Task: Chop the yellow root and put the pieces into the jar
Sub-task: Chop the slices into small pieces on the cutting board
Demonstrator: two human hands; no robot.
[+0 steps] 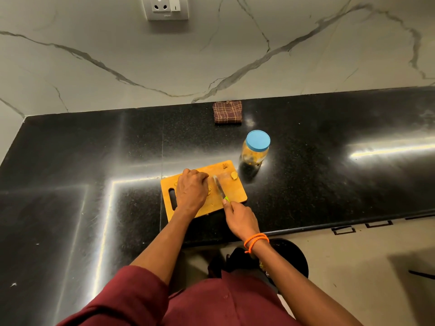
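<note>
On the cutting board [235,189], our left hand [191,187] curls over the yellow root [208,189] while our right hand [240,217] grips the knife [219,186].

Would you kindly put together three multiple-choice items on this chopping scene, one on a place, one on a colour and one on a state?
1. Where does the jar stand?
A. on the cutting board
B. on the black counter, just beyond the board's far right corner
C. on the checked cloth

2. What colour is the jar's lid?
A. red
B. green
C. blue

3. What is the right hand doing?
A. holding the knife
B. resting flat on the counter
C. lifting the jar

Answers:
1 B: the jar sits on the counter, off the cutting board and nearer than the cloth.
2 C: the lid is blue and on the jar.
3 A: its fingers wrap the green handle of the knife, blade over the board beside the left hand.
</note>
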